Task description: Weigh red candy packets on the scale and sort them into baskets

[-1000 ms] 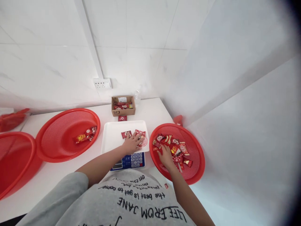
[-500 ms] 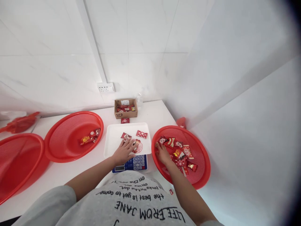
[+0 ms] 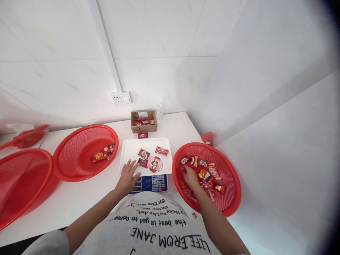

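Red mesh makes up the basket at your right, which stands beside the white tray and holds the loose wrapped sweets. These are small pillow-shaped packets, mostly glossy red, with crimped ends and creased wrappers. One carries a bright gold patch, one is paler with a pinkish-white print, one is red with white dots, and several darker ones bear a cream emblem. They lie tilted and overlapping, mainly across the middle and far part of the basket.

Your right hand reaches down into them on the basket's left side, its fingers bent; you hide the fingertips, so I cannot tell whether they are closed on a packet. Your left hand has its fingers spread apart over the tray's near left corner, holding nothing, fingertips near a dark red packet.

That packet meets a pale piece with a round red cartoon print. Beyond it on the tray lie a dark red packet with a cream emblem and, to the right, a dotted red one. Blue keys of a scale show below the tray's near edge
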Available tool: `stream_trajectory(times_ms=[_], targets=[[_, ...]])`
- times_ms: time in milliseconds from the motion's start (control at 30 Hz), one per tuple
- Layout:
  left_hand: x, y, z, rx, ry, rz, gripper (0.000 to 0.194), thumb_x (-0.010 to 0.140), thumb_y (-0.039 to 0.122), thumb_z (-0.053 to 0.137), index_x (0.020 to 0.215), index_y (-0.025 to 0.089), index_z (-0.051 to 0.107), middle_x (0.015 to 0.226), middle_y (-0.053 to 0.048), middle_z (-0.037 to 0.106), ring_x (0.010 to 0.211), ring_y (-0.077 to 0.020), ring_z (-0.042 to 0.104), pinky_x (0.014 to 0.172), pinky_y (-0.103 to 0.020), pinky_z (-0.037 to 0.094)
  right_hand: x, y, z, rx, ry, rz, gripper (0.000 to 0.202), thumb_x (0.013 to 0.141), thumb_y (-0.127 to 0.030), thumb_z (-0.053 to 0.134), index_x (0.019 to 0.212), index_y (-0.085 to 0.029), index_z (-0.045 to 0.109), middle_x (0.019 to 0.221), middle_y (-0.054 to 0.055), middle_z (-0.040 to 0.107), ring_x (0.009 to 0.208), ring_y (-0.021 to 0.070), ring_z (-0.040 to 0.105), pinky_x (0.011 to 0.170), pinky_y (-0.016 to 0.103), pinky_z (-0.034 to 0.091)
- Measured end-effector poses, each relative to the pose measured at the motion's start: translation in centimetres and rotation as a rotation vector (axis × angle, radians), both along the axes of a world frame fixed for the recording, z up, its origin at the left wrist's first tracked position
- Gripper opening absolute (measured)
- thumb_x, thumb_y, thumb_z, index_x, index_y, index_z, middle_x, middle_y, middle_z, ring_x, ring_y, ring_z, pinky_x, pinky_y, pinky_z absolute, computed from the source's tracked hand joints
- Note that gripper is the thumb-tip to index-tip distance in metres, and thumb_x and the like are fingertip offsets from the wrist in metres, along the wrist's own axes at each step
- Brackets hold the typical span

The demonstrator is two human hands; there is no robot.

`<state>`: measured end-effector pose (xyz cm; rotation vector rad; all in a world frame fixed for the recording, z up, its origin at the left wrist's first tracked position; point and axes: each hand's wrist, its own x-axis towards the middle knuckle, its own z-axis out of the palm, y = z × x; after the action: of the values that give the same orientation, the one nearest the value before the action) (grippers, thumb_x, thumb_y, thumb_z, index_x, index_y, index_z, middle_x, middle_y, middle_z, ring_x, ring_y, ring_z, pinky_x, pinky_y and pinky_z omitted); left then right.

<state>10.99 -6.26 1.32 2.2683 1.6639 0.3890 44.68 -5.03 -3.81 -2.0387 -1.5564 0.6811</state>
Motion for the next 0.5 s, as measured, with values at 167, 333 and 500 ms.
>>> stream_trajectory(times_ms=[167, 333, 500], targets=[[1.2, 0.6, 0.5, 0.034, -0.032, -0.029, 0.042, 0.092, 0.040, 0.034, 0.129, 0.022, 0.044, 0.142, -0.007, 0.039, 0.137, -0.0258, 0.020, 0.109, -0.049, 0.022, -1.1, 1.0, 4.7, 0.076, 0.152, -0.046, 0.041, 0.081, -0.033, 0.046, 0.117, -0.016, 0.055, 0.115, 0.011, 0.062, 0.104, 0.0219, 0.059, 0.090, 0.036, 0.046], [2.0, 0.6, 0.0, 0.022, -0.017, -0.055, 0.042, 0.091, 0.039, 0.037, 0.128, 0.021, 0.045, 0.141, -0.009, 0.040, 0.136, -0.0270, 0.022, 0.109, -0.050, 0.023, -4.1, 0.9, 9.4, 0.124, 0.391, 0.177, 0.055, 0.078, -0.033, 0.054, 0.131, -0.022, 0.044, 0.131, 0.009, 0.052, 0.115, 0.0213, 0.052, 0.097, 0.038, 0.042], [2.1, 0.5, -0.5, 0.027, -0.016, -0.039, 0.050, 0.090, 0.039, 0.038, 0.136, 0.019, 0.035, 0.146, -0.012, 0.030, 0.138, -0.0282, 0.017, 0.108, -0.050, 0.022, -4.7, -1.1, 9.1, 0.062, 0.168, 0.237, 0.053, 0.081, -0.031, 0.049, 0.132, -0.019, 0.043, 0.139, 0.011, 0.043, 0.131, 0.0220, 0.035, 0.109, 0.043, 0.025]])
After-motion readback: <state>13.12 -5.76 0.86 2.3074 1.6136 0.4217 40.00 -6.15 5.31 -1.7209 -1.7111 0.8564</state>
